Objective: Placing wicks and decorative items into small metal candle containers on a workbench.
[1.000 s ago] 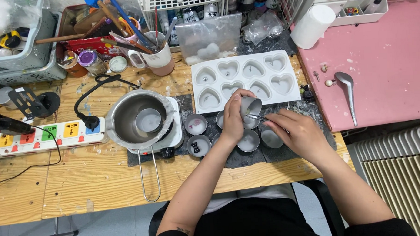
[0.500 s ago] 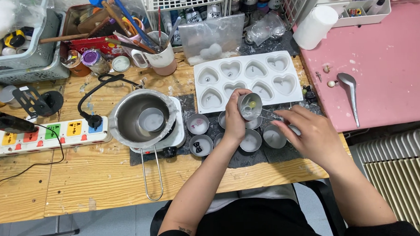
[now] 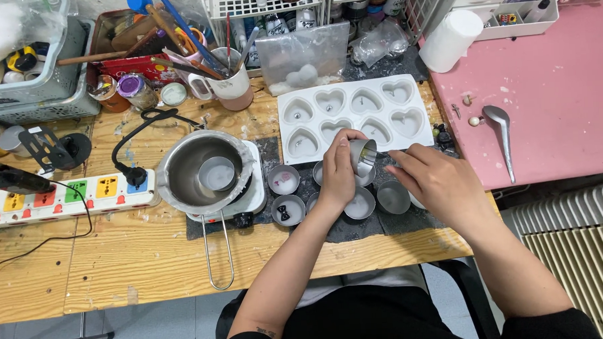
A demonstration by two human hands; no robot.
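Tilting on its side, a small round metal tin [image 3: 363,152] sits in the left hand [image 3: 338,171], pinched between the thumb and the fingers with its open mouth turned toward the right hand [image 3: 434,181]. The tin is raised above the dark mat [image 3: 357,229], over the cluster of tins lying there, just in front of the white heart-shaped mould tray [image 3: 353,115]. The left hand's grasp is firm around the tin's wall. The right hand reaches in close beside the tin's mouth, fingers bent together as if pinching something thin, but whether anything lies between them cannot be told from this view.

Below the hands, several more round tins rest on the mat: one [image 3: 283,179] holding pale wax with a pink spot, one [image 3: 287,209] with a small dark bow shape inside, one [image 3: 363,204] filled with pale wax, and a greyish one [image 3: 393,196] under the right hand.

To the left stands a steel pot [image 3: 203,171] on a small white hotplate [image 3: 251,191], with a smaller container [image 3: 217,173] inside it and a wire handle [image 3: 217,256] hanging over the wooden table [image 3: 137,259]. Further left lies a power strip [image 3: 62,196] with coloured sockets. At the right, on the pink surface [image 3: 552,74], lies a metal spoon [image 3: 501,130], and a white roll [image 3: 450,38] stands near the corner.
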